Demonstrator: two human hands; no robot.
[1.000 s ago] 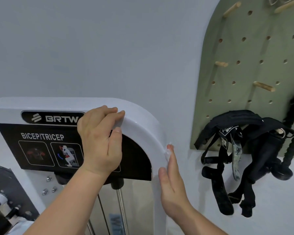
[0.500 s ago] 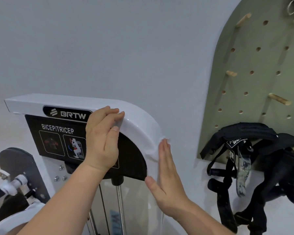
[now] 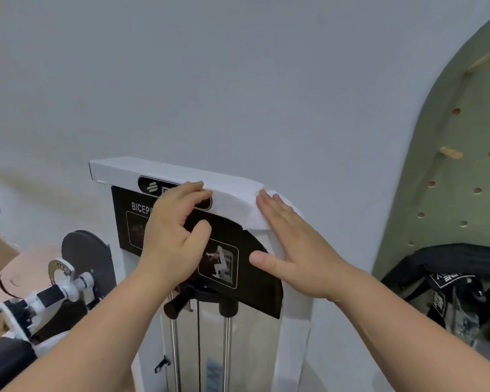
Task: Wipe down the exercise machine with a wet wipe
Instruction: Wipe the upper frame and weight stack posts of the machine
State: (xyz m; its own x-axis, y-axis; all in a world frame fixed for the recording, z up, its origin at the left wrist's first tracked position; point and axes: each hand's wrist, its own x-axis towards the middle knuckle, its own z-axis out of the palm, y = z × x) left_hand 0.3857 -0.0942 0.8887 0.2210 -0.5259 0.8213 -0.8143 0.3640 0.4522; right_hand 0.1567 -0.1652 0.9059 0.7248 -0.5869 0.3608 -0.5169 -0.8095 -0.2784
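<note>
The white exercise machine [image 3: 119, 169] stands against the wall, with a black BICEP/TRICEP panel [image 3: 255, 267] under its top bar. My right hand [image 3: 297, 250] lies flat on the rounded top right corner and presses a white wet wipe [image 3: 292, 210] against it. Only the wipe's edge shows past my fingertips. My left hand [image 3: 173, 236] rests with loosely curled fingertips on the top bar at the logo, its thumb off the panel, holding nothing.
A green pegboard [image 3: 450, 193] with wooden pegs hangs at the right, with black straps [image 3: 450, 267] on it close to my right forearm. A black cam disc [image 3: 85, 256] and a pink pad [image 3: 20, 267] sit at the left. Steel guide rods [image 3: 227, 349] run down below the panel.
My right hand has slid with the wipe from the frame's right side up onto the rounded corner. My left hand has loosened its grip on the frame edge. The view has turned left.
</note>
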